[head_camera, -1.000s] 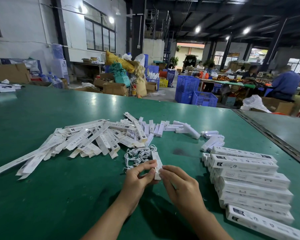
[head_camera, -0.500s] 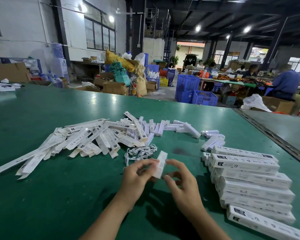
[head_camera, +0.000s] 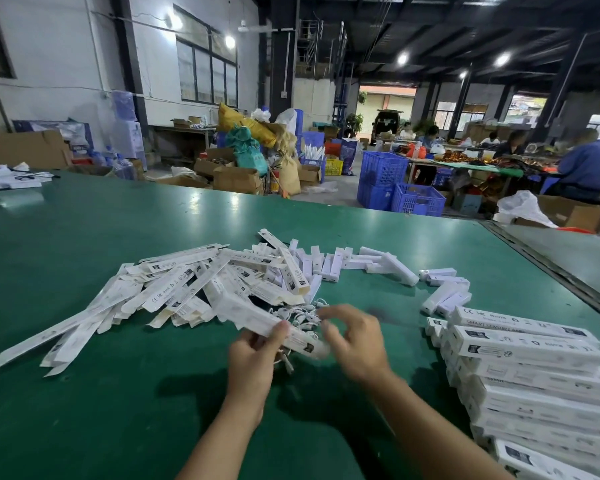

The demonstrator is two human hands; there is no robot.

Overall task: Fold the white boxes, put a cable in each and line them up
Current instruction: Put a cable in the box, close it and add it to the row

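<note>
L hand [head_camera: 257, 362], lower ctr of frame, grips a long white box [head_camera: 253, 317] w/ thumb on top and fingers curled under it. The box runs diagonally from upper left to lower right, held over the green table [head_camera: 84, 427], and is motion-blurred. R hand [head_camera: 359, 341] sits just right of the box's lower end w/ fingers curled inward and thumb near the box tip. It's too blurred to tell if it touches or holds anything. White cable bundle [head_camera: 302, 315] lies on the table right behind the held box, btw the two hands. Flat unfolded boxes [head_camera: 174, 292] sprawl in a heap at ctr left. Small white boxes [head_camera: 329, 265] lie scattered at upper ctr, w/ a few more toward ctr right. Finished boxes [head_camera: 534, 355] are stacked in a row down the right side, into the lower right corner.
</note>
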